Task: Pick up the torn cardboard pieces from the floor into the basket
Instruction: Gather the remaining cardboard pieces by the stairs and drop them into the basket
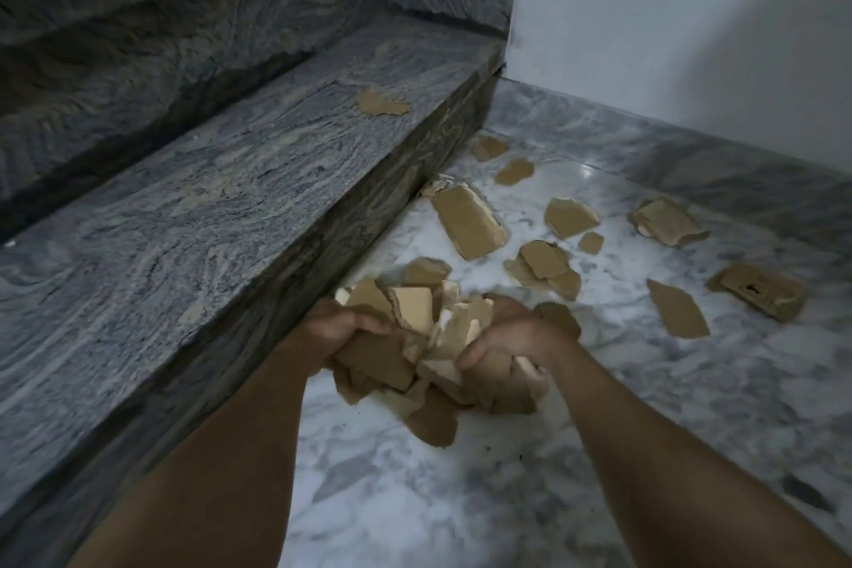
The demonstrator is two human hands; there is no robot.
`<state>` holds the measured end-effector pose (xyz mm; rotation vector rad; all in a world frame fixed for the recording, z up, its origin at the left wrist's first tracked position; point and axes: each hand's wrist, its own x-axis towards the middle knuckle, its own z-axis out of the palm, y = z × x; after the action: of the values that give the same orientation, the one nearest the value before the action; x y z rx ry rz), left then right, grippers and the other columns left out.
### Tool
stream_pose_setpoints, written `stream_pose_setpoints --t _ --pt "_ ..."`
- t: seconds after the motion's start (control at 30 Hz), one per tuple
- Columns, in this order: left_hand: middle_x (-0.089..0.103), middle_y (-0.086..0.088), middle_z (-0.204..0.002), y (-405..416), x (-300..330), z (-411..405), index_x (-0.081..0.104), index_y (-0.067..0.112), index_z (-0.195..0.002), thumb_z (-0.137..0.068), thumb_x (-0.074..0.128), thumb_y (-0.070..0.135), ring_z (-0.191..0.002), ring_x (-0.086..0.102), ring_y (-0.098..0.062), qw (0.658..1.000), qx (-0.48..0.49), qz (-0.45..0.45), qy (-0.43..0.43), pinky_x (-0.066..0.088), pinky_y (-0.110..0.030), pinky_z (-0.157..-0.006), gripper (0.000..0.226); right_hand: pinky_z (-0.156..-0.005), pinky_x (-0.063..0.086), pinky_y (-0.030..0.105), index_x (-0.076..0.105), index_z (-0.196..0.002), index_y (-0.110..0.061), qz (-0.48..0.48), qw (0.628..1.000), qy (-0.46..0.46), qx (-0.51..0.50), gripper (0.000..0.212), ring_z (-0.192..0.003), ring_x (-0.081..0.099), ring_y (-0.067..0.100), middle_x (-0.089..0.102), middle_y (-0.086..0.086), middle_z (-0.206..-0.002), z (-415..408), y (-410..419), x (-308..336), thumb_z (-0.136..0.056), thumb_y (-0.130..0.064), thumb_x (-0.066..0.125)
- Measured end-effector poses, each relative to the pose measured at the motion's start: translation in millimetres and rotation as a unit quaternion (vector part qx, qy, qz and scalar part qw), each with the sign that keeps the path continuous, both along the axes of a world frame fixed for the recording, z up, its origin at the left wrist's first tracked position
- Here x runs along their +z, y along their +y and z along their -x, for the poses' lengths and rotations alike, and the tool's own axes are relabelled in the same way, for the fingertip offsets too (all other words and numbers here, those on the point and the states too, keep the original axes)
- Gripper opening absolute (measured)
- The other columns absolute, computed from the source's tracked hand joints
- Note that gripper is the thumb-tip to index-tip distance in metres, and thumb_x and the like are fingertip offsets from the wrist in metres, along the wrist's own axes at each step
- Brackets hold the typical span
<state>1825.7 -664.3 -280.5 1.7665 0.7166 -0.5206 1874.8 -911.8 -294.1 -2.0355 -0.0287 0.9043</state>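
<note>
A heap of torn brown cardboard pieces (428, 337) is bunched between both my hands just above the marble floor. My left hand (343, 327) grips the heap's left side with curled fingers. My right hand (511, 339) clutches its right side, thumb over the top. Several more cardboard pieces lie scattered on the floor beyond, among them a long piece (468, 221), a flat shard (677, 311) and a thicker folded chunk (760, 295). One piece (382, 101) rests on the stair tread. No basket is in view.
A grey granite stair step (207, 198) runs along the left, its riser right beside my left hand. White walls (668, 37) close the corner at the back and right. The white marble floor (461, 498) spreads out below my arms.
</note>
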Motion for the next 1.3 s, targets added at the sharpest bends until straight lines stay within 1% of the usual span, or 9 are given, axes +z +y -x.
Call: stream_pose_setpoints --t 0.1,0.2,0.33,0.43,0.53,0.67,0.8,0.97,1.3 --pt "0.076 -0.017 -0.097 16 -1 14 0.071 0.005 -0.106 -0.063 0.091 0.023 -0.088 0.073 -0.035 0.999 0.036 0.027 0.001 0.062 -0.051 -0.077 0.051 -0.084 0.060 0.037 0.074 -0.111 -0.017 0.014 0.997 0.048 -0.059 0.088 -0.107 0.067 0.025 0.073 -0.001 -0.111 -11 -35 -2 -0.030 -0.030 0.102" --pt "0.077 -0.018 -0.100 27 -1 25 0.073 0.008 -0.111 -0.044 0.093 0.034 -0.094 0.073 -0.039 0.996 0.056 0.067 -0.008 0.059 -0.058 -0.083 0.075 -0.090 0.058 0.042 0.080 -0.095 -0.009 -0.022 0.991 0.079 -0.105 0.045 -0.100 0.071 0.027 0.077 0.008 -0.105 -16 -49 7 -0.054 -0.017 0.096" --pt "0.076 -0.019 -0.105 35 4 36 0.071 0.010 -0.115 -0.038 0.090 0.037 -0.102 0.070 -0.041 0.993 0.060 0.105 0.010 0.056 -0.052 -0.088 0.084 -0.085 0.060 0.041 0.075 -0.102 -0.011 -0.008 0.995 -0.028 -0.091 0.059 -0.095 0.073 0.023 0.078 0.002 -0.097 -29 -38 25 -0.048 -0.016 0.098" --pt "0.077 -0.018 -0.098 41 12 40 0.070 0.008 -0.112 -0.042 0.088 0.034 -0.090 0.071 -0.036 0.993 0.029 0.114 0.029 0.058 -0.044 -0.079 0.077 -0.088 0.053 0.033 0.052 -0.139 -0.017 0.012 0.999 -0.029 -0.045 0.100 -0.121 0.057 0.024 0.061 -0.001 -0.129 -41 -10 35 -0.050 -0.018 0.099" --pt "0.077 -0.018 -0.088 47 20 46 0.071 0.005 -0.105 -0.071 0.082 0.021 -0.075 0.073 -0.032 0.993 0.008 0.109 0.048 0.060 -0.041 -0.074 0.038 -0.104 0.044 0.036 0.019 -0.158 -0.023 0.103 0.988 -0.061 0.094 0.127 -0.143 0.032 0.028 0.029 0.001 -0.158 -59 29 43 -0.057 -0.020 0.096" --pt "0.077 -0.022 -0.097 55 14 55 0.072 0.001 -0.108 -0.068 0.083 0.016 -0.085 0.074 -0.035 0.991 0.016 0.101 0.084 0.062 -0.043 -0.079 0.044 -0.106 0.044 0.048 -0.015 -0.154 -0.045 0.301 0.897 -0.081 0.313 0.151 -0.149 0.024 0.032 0.007 0.000 -0.168 -71 81 34 -0.054 -0.028 0.098" --pt "0.077 -0.020 -0.087 53 4 61 0.073 0.002 -0.100 -0.080 0.077 0.014 -0.077 0.074 -0.033 0.989 0.034 0.102 0.099 0.062 -0.040 -0.073 0.024 -0.082 0.047 0.042 -0.008 -0.156 -0.041 0.382 0.839 -0.131 0.365 0.146 -0.142 0.027 0.041 0.019 0.012 -0.156 -57 97 17 -0.055 -0.032 0.097" --pt "0.077 -0.021 -0.095 53 2 62 0.074 0.003 -0.101 -0.081 0.075 0.015 -0.083 0.073 -0.035 0.989 0.050 0.109 0.084 0.061 -0.044 -0.079 0.024 -0.081 0.043 0.045 0.010 -0.154 -0.036 0.384 0.836 -0.161 0.357 0.126 -0.142 0.018 0.041 0.012 0.009 -0.155 -51 96 9 -0.059 -0.030 0.093" --pt "0.078 -0.014 -0.079 41 8 66 0.077 0.010 -0.089 -0.073 0.081 0.016 -0.064 0.075 -0.026 0.990 0.057 0.122 0.040 0.062 -0.035 -0.059 0.017 -0.089 0.055 0.045 0.023 -0.148 -0.021 0.266 0.928 -0.119 0.233 0.106 -0.123 0.054 0.035 0.046 0.009 -0.145 -32 73 -5 -0.066 -0.022 0.089"
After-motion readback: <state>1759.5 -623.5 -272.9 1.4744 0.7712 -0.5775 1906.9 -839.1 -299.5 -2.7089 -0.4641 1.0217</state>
